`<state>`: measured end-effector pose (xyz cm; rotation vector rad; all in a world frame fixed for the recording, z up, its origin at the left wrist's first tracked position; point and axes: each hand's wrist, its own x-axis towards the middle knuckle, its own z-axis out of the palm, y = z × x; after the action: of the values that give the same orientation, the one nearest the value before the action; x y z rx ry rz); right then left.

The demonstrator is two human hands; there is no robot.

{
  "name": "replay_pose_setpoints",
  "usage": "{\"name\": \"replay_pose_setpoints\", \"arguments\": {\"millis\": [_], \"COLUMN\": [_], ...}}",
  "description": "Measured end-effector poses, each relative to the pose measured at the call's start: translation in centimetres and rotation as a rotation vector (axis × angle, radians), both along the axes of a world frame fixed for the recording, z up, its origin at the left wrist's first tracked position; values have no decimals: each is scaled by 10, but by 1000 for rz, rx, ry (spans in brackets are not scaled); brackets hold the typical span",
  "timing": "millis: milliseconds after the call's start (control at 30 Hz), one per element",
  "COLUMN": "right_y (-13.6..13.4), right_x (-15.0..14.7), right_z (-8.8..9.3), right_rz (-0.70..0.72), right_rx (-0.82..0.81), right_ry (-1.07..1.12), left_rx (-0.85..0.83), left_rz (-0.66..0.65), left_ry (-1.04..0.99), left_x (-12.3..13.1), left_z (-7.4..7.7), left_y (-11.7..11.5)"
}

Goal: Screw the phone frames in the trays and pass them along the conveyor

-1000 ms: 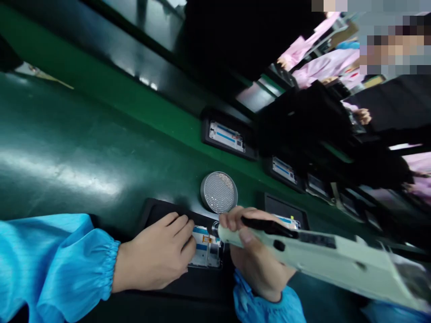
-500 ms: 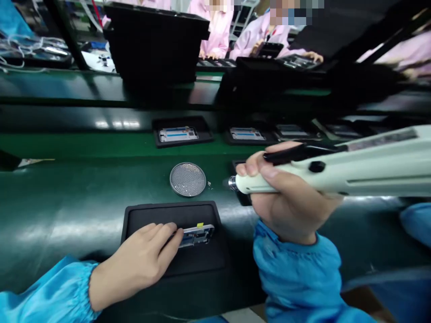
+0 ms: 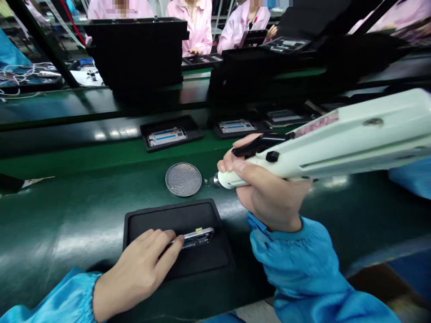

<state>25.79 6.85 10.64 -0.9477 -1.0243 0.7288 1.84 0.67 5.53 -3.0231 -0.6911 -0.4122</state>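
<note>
My left hand [image 3: 141, 264] lies on a black tray [image 3: 175, 220] near the table's front edge, fingers stretched flat over one end of a small phone frame [image 3: 198, 237] lying in it. My right hand [image 3: 266, 193] grips a pale electric screwdriver [image 3: 323, 139]. Its metal tip points left, hovering close to a round perforated metal dish [image 3: 183, 179] that holds screws, with a few loose screws beside it.
The green conveyor belt [image 3: 84, 157] carries more black trays with phone frames [image 3: 170, 133] [image 3: 235, 126]. Tall black tray stacks [image 3: 138, 49] stand behind it. People in pink coats [image 3: 198, 22] work at the far side.
The view swung up and levelled. My right hand lifted the screwdriver off the phone frame and moved its tip to the screw dish. My left hand stayed on the frame.
</note>
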Motion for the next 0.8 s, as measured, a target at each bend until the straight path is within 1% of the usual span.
{"name": "replay_pose_setpoints", "arguments": {"millis": [167,333,467,533,667,800], "right_y": [0,1,1,1,1,1], "right_x": [1,-2,-2,-2,0,2], "right_z": [-1,1,1,1,-2,-4], "right_rz": [-6,-49,-52,-51,-47,-46], "right_rx": [21,0,-7,3,26,19], "right_ry": [-12,13,-14,-32,-97,-151], "left_rx": [16,31,48,51,44,45], "left_rz": [-21,-24,-36,-42,-20,-6], "left_ry": [8,1,-6,26,100,102], "left_x": [3,3,7,10,15,16], "left_z": [5,6,8,10,14,14], "left_y": [-3,-5,-5,-6,-8,-12]}}
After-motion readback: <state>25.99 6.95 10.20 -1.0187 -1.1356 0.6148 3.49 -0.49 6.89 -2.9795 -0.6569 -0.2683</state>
